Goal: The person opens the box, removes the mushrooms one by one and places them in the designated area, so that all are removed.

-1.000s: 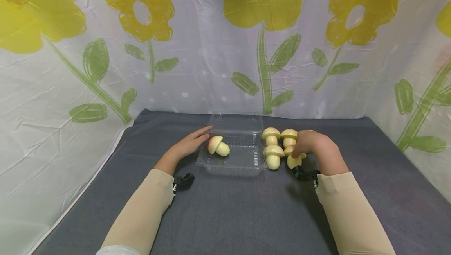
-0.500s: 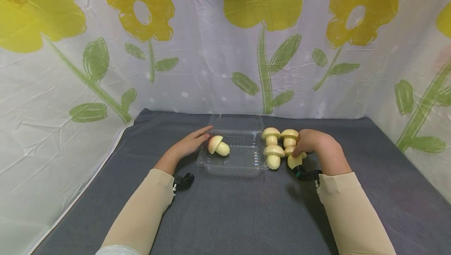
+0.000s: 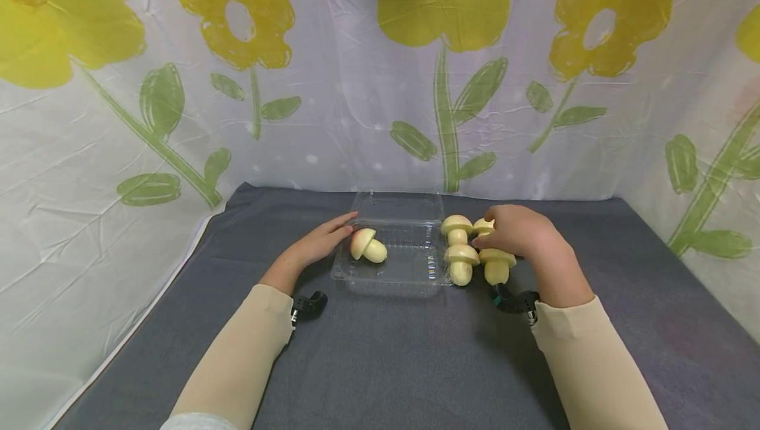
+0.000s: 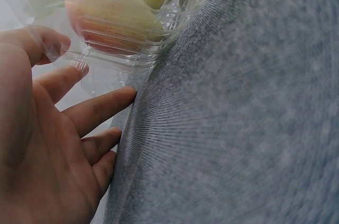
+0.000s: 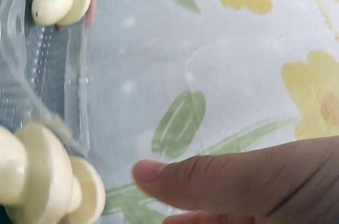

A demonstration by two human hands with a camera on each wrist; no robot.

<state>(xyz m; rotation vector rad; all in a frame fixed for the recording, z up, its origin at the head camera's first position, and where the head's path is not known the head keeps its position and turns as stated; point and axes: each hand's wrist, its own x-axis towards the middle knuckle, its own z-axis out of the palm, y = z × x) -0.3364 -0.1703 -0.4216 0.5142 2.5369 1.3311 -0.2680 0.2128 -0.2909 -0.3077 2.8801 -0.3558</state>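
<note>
Across the left rim of a clear plastic clamshell box (image 3: pixel 392 272) rests my left hand (image 3: pixel 317 245), its fingers straight. In the left wrist view the fingertips (image 4: pixel 127 92) touch the box's side and the cloth. A toy mushroom (image 3: pixel 369 246) with a reddish, cream cap lies inside the box. My right hand (image 3: pixel 522 232) hovers over the cluster beside the box, thumb and forefinger apart around a partly covered back mushroom (image 3: pixel 482 225). The right wrist view shows the thumb (image 5: pixel 180 181) straight, with nothing between it and the finger below. Other cream mushrooms (image 3: pixel 461 265) stand close by.
The box's lid (image 3: pixel 398 207) is raised at the back. A dark grey cloth (image 3: pixel 392 364) covers the table. Behind it hangs a white curtain (image 3: pixel 332 120) printed with yellow flowers. Another cream mushroom (image 3: pixel 497 265) stands below my right hand.
My right hand has left the front right mushroom and moved up and slightly left to the back one. The front mushroom stays standing. My left hand and the box keep still.
</note>
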